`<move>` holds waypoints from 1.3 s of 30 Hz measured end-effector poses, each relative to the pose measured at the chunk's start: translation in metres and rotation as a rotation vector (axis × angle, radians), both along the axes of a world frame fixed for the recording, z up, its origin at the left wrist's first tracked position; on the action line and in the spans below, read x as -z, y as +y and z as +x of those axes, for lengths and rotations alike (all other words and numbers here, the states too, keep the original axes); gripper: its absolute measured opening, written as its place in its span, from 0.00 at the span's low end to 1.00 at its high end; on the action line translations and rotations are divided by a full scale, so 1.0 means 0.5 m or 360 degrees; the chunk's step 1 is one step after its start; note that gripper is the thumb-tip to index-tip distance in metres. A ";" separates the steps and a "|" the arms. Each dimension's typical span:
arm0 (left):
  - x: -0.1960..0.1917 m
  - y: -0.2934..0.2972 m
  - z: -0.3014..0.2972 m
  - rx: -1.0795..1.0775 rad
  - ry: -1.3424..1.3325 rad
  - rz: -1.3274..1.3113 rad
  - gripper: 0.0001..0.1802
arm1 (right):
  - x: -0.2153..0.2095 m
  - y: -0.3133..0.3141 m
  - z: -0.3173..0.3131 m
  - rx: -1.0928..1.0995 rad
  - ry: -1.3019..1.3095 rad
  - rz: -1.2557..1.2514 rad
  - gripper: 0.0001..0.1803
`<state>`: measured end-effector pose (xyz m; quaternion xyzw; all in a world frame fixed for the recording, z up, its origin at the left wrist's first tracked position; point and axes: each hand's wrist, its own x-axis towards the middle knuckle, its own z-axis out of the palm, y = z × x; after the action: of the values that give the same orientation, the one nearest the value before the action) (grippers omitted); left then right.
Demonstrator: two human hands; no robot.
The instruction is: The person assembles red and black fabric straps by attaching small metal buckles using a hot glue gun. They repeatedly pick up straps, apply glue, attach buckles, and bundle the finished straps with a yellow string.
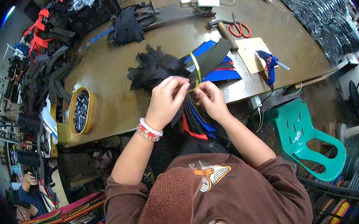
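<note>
A bundle of webbing straps [211,54], dark olive, blue, red and black, lies across the table's front edge, with its lower ends hanging over. A thin yellow-green strip [195,62] loops over the bundle. My left hand [167,99], a beaded bracelet on its wrist, pinches the strip at the bundle's near side. Close beside it, my right hand [212,100] has thumb and fingers closed on the same strip. Whether the two ends are twisted or knotted is too small to tell. Black strap ends [154,66] fan out just beyond my left hand.
On the table [112,75] stands a yellow tub [95,112] of small dark pieces at left. Farther right lie a hammer [227,35], red-handled scissors [240,30] and a blue glue gun [270,67]. A green plastic chair [293,121] stands right. Another person's hand [30,179] shows lower left.
</note>
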<state>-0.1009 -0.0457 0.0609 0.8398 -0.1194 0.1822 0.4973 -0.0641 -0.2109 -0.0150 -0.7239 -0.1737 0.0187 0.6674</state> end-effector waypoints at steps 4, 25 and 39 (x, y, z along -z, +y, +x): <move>0.013 -0.010 0.004 0.0121 -0.0499 0.0812 0.09 | 0.013 -0.006 0.005 -0.0225 0.0416 0.0547 0.08; 0.041 0.014 0.051 0.0206 -0.0764 0.1270 0.10 | -0.048 -0.008 0.026 -0.0211 0.0299 -0.0095 0.07; 0.059 0.015 0.033 0.0056 -0.0510 0.0749 0.09 | -0.038 0.002 0.040 -0.0401 0.0332 0.0097 0.07</move>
<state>-0.0841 -0.0384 0.0315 0.8904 -0.2500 0.2713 0.2665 -0.0441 -0.2097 0.0042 -0.6700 -0.1935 0.1721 0.6957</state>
